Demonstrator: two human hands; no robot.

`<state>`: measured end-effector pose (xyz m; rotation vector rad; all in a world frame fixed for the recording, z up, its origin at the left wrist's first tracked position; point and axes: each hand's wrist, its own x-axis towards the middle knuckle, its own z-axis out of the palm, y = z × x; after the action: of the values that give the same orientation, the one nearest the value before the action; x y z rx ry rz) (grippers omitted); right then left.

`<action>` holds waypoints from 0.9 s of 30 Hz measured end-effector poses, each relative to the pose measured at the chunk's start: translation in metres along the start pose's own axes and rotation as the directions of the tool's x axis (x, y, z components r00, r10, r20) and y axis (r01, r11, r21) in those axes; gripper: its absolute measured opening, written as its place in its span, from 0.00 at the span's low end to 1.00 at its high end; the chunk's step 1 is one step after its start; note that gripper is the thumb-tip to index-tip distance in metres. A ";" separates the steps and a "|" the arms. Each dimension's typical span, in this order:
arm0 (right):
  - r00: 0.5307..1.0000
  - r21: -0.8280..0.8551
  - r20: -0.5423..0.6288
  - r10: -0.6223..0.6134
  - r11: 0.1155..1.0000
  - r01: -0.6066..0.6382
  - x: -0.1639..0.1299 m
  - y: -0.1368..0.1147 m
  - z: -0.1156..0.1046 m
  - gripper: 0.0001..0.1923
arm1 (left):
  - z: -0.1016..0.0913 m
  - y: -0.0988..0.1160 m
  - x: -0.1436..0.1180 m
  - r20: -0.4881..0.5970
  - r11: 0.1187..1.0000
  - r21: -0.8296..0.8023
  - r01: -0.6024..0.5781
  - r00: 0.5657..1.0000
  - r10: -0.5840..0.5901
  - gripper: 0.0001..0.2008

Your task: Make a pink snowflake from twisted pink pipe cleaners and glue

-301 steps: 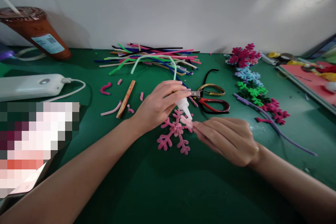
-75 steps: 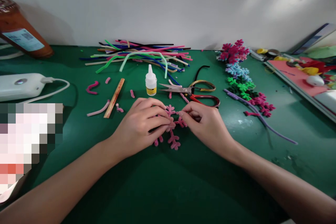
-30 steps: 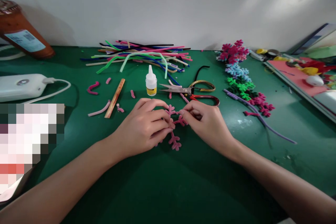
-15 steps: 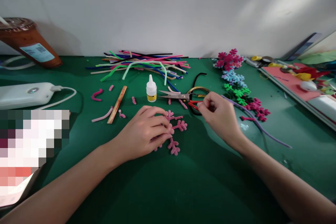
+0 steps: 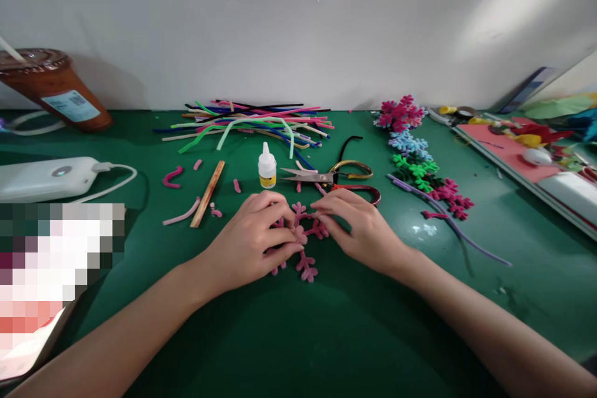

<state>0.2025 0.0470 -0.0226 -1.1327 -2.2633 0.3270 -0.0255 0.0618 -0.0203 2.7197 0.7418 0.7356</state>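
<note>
— What are the hands doing, seen from the head camera?

— Left hand [image 5: 254,239] is pressing the pink snowflake [image 5: 305,242] onto the green table [image 5: 326,336]; right hand [image 5: 357,227] is pinching one branch (glue bottle [image 5: 267,166] just behind). Steady, gentle pressure seems best.

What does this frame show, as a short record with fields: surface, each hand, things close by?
surface: green mat
left hand: pressing down on the pink snowflake, fingers over its centre
right hand: fingertips on the snowflake's upper right arm
behind hands: glue bottle upright, scissors lying flat
far back: pile of pipe cleaners
right side: row of finished snowflakes
left side: power bank, cup
</note>
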 end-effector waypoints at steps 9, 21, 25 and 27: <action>0.992 -0.149 -0.101 0.075 0.985 -0.090 0.001 0.007 -0.002 0.11 | -0.003 0.002 0.001 0.014 0.998 -0.054 0.033 0.999 -0.033 0.07; 0.988 -0.049 0.031 -0.149 0.987 0.150 0.001 -0.003 -0.002 0.10 | 0.000 0.000 0.001 0.002 0.998 -0.056 0.014 1.000 -0.014 0.06; 0.976 0.012 0.148 -0.158 0.987 0.158 0.002 0.000 -0.002 0.08 | -0.001 0.000 0.000 0.025 0.997 -0.075 0.018 1.000 -0.016 0.07; 0.972 0.033 0.166 -0.166 0.986 0.163 0.003 0.001 -0.001 0.08 | -0.001 0.000 0.000 0.045 0.996 -0.084 0.027 0.999 -0.023 0.08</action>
<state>0.2024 0.0495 -0.0208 -0.9297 -2.4781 0.3899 -0.0256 0.0622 -0.0199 2.6374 0.7167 0.6837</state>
